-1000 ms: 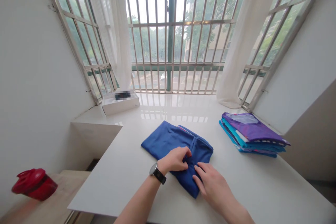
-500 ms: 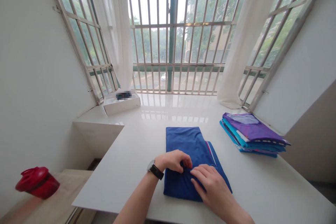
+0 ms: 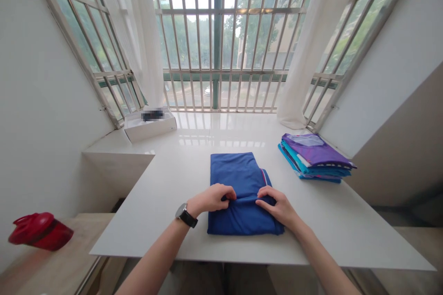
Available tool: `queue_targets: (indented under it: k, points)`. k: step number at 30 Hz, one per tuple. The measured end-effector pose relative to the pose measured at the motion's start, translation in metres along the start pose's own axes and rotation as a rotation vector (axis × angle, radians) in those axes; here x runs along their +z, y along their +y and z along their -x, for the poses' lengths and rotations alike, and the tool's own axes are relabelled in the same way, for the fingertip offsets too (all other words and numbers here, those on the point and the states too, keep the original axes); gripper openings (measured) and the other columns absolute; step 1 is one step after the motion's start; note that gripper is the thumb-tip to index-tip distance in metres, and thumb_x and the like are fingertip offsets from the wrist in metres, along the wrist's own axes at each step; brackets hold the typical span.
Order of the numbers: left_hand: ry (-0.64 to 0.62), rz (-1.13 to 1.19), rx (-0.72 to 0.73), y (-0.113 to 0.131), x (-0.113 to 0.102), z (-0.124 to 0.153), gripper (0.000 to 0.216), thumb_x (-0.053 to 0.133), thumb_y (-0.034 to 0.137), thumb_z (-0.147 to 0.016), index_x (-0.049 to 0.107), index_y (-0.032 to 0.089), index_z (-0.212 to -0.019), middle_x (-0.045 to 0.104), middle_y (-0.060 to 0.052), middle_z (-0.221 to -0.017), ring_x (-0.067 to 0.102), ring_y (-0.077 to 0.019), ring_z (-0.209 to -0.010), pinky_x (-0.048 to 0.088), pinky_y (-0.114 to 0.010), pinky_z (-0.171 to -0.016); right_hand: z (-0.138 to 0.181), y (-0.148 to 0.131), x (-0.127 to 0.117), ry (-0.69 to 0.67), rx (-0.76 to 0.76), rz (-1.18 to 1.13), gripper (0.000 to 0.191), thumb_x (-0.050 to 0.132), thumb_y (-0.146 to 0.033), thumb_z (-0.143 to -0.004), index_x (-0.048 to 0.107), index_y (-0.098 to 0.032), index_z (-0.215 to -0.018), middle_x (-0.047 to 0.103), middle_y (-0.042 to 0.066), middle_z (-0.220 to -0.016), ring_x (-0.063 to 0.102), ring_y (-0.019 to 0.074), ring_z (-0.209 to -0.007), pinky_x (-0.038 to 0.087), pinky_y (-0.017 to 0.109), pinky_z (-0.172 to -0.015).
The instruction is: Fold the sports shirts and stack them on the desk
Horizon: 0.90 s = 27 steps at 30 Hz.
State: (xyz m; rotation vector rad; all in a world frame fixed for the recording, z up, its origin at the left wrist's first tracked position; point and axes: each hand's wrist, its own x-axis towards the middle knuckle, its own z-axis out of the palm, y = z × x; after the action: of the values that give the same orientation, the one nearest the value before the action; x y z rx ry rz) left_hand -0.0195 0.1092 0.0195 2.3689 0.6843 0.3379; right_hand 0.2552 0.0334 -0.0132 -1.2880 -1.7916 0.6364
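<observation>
A folded blue garment (image 3: 238, 179) lies on the white table (image 3: 173, 179) in front of me, its long side running away from me. My left hand (image 3: 212, 197), with a black watch on the wrist, pinches a raised fold of the cloth at the garment's left middle. My right hand (image 3: 278, 205) grips the same fold at the right side. A thin red and white stripe shows along the garment's right edge.
A stack of folded purple and teal clothes (image 3: 313, 162) sits at the right of the table. A white box (image 3: 149, 123) rests at the back left by the barred window. A red lidded container (image 3: 36, 236) stands on a lower wooden surface at left.
The blue garment has been turned from a diagonal lie to square with the table edge. Both hands moved apart along a fold across it; the view shifted slightly downward.
</observation>
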Motion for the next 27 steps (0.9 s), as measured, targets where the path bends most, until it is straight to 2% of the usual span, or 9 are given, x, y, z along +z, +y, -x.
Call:
queue_targets:
  k: [8,13,17,20,23,27]
  points:
    - [0.112,0.01,0.002,-0.002,0.011,0.011,0.035,0.051,0.005,-0.077,0.068,0.022,-0.103,0.071,-0.001,-0.099,0.064,-0.016,-0.09,0.048,-0.025,-0.085,0.0,0.003,0.0,-0.021,0.039,-0.07,0.032,0.063,-0.049,-0.088,0.067,-0.021,-0.073,0.07,0.006,-0.088,0.066,0.0209,-0.085,0.051,0.036,-0.085]
    - [0.135,-0.003,-0.013,0.007,0.007,0.014,0.014,0.056,0.026,-0.091,0.068,0.021,-0.097,0.069,-0.002,-0.094,0.062,-0.0162,-0.086,0.048,-0.026,-0.082,-0.003,-0.002,-0.002,-0.048,0.083,-0.05,0.035,0.059,-0.051,-0.089,0.064,-0.022,-0.071,0.07,0.005,-0.085,0.065,0.0202,-0.081,0.051,0.034,-0.081]
    - [0.124,-0.028,-0.056,0.007,0.006,0.015,0.016,0.062,0.036,-0.09,0.069,0.022,-0.097,0.069,-0.002,-0.092,0.062,-0.0169,-0.085,0.048,-0.026,-0.079,-0.006,-0.005,-0.008,-0.075,0.121,-0.053,0.035,0.06,-0.055,-0.088,0.066,-0.022,-0.075,0.072,0.005,-0.089,0.065,0.0219,-0.086,0.051,0.036,-0.086]
    - [0.11,-0.036,-0.061,0.004,0.008,0.013,0.015,0.062,0.035,-0.091,0.07,0.023,-0.096,0.068,-0.002,-0.091,0.061,-0.0166,-0.084,0.047,-0.025,-0.077,-0.004,-0.008,-0.018,-0.118,0.155,-0.065,0.033,0.062,-0.054,-0.086,0.068,-0.022,-0.081,0.072,0.007,-0.101,0.065,0.0239,-0.098,0.05,0.038,-0.093]
    - [0.103,-0.023,-0.041,0.002,0.009,0.012,0.013,0.061,0.032,-0.092,0.071,0.023,-0.095,0.068,-0.001,-0.09,0.061,-0.0155,-0.083,0.047,-0.024,-0.077,0.001,-0.014,-0.03,-0.134,0.215,-0.047,0.033,0.062,-0.055,-0.085,0.068,-0.023,-0.094,0.071,0.008,-0.107,0.064,0.0246,-0.099,0.051,0.038,-0.091]
    - [0.096,-0.035,-0.02,0.002,0.01,0.012,0.013,0.059,0.031,-0.094,0.071,0.024,-0.095,0.068,-0.001,-0.092,0.062,-0.0157,-0.086,0.047,-0.024,-0.08,0.011,-0.024,-0.035,-0.113,0.191,0.039,0.031,0.066,-0.051,-0.083,0.067,-0.025,-0.1,0.069,0.007,-0.114,0.063,0.0263,-0.106,0.049,0.04,-0.096]
